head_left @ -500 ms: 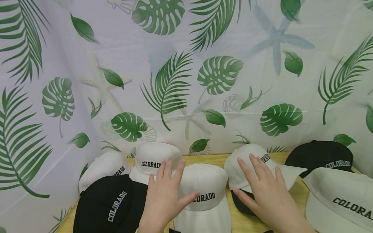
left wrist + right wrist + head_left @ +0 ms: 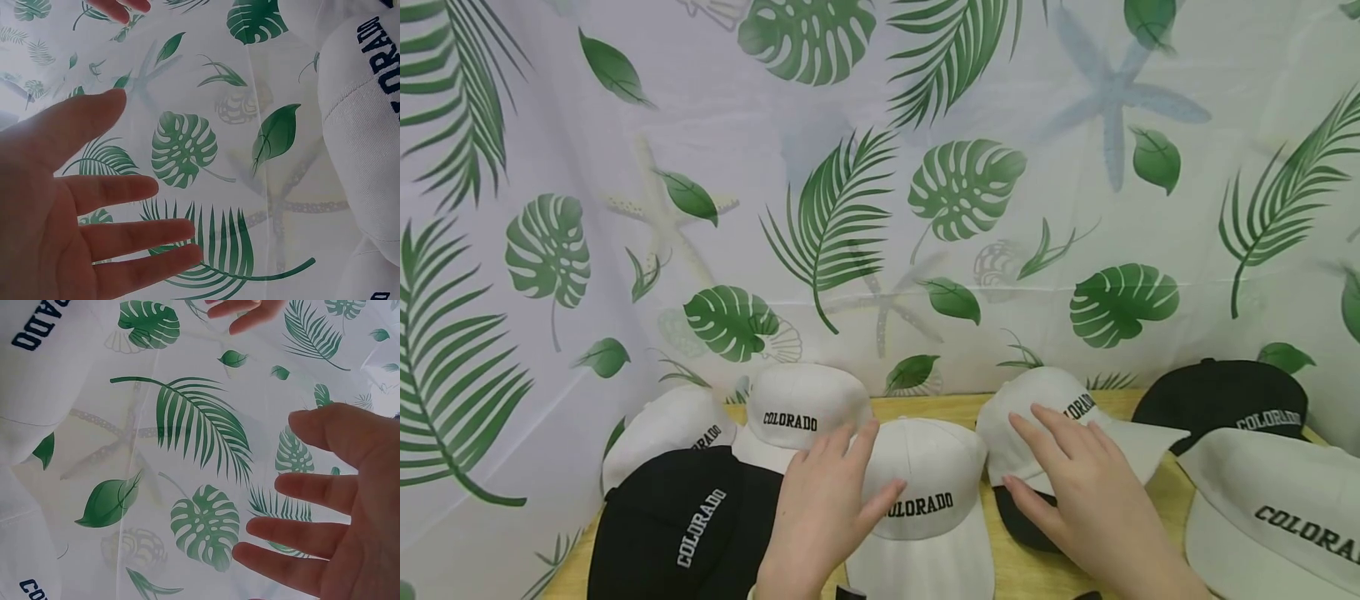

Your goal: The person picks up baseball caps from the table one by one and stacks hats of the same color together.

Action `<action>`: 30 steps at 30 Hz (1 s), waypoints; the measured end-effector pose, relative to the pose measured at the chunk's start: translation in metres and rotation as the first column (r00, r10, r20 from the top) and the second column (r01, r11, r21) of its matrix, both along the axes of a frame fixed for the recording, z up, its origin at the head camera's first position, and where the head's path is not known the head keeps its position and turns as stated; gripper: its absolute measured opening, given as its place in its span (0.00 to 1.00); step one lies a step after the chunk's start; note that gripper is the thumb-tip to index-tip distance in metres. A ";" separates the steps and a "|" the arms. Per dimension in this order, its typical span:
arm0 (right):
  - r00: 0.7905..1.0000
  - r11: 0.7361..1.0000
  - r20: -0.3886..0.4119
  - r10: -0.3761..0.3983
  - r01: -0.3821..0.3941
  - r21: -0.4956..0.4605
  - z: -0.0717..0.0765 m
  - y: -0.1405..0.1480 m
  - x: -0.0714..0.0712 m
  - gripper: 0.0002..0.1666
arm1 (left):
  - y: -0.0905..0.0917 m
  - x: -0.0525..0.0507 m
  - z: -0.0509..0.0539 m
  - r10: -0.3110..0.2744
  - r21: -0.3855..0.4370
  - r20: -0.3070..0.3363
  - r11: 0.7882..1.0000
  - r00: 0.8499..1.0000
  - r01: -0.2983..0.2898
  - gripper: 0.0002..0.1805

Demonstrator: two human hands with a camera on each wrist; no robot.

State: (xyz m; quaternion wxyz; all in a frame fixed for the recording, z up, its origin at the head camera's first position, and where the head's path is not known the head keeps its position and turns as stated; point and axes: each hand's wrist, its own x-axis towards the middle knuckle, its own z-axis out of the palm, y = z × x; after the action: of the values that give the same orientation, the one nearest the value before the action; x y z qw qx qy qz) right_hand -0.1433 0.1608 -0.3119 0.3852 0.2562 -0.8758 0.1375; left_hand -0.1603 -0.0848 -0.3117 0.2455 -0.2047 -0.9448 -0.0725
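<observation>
Both hands are spread above several caps lettered COLORADO, and neither holds anything. In the head view the left hand (image 2: 822, 512) is between a black cap (image 2: 655, 525) and the white cap in the middle (image 2: 925, 467), overlapping both in the picture. The right hand (image 2: 1086, 496) covers part of another white cap (image 2: 1022, 408), under which a black brim shows. Whether fingers touch cloth cannot be told. Spread fingers show in the left wrist view, left hand (image 2: 81, 206), with a white cap (image 2: 369, 156) at right, and in the right wrist view, right hand (image 2: 331, 506).
More white caps stand at back left (image 2: 808, 396), far left (image 2: 662, 429) and right (image 2: 1270, 492). A black cap (image 2: 1221, 400) is at back right. Beneath them is a yellow wood-grain table (image 2: 951, 406). A leaf-printed white cloth (image 2: 880, 108) hangs behind.
The fingers of both hands have drawn slightly downward in the head view and are less spread, so more lettering shows on the back left white cap. The caps have not visibly moved.
</observation>
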 end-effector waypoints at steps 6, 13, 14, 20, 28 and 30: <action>0.999 1.000 -0.030 0.017 -0.016 0.005 0.001 -0.001 0.001 0.36 | 0.000 0.001 0.002 -0.032 0.018 -0.014 0.999 0.999 0.032 0.28; 0.999 0.999 -0.005 -0.035 0.035 0.039 0.000 -0.002 0.003 0.22 | 0.001 0.001 0.002 -0.058 0.041 -0.012 0.997 0.998 0.058 0.22; 0.999 0.998 -0.001 -0.043 0.043 0.038 0.000 -0.002 0.003 0.23 | 0.001 0.001 0.002 -0.063 0.043 -0.017 0.997 0.998 0.063 0.21; 0.998 0.998 0.001 -0.061 0.061 0.030 0.001 -0.003 0.004 0.22 | 0.001 0.000 0.002 -0.078 0.052 -0.025 0.996 0.997 0.079 0.18; 0.998 0.998 0.010 -0.058 0.058 0.031 -0.001 -0.003 0.006 0.21 | 0.001 0.001 0.001 -0.077 0.053 -0.002 0.996 0.997 0.077 0.18; 0.998 0.998 0.010 -0.058 0.058 0.032 -0.002 -0.003 0.006 0.21 | 0.001 0.001 0.000 -0.082 0.053 0.005 0.995 0.997 0.082 0.18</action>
State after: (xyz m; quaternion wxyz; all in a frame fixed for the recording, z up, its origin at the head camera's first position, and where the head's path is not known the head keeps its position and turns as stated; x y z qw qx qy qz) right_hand -0.1371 0.1574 -0.3136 0.3800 0.2359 -0.8871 0.1138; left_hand -0.1595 -0.0836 -0.3114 0.2442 -0.2365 -0.9342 -0.1083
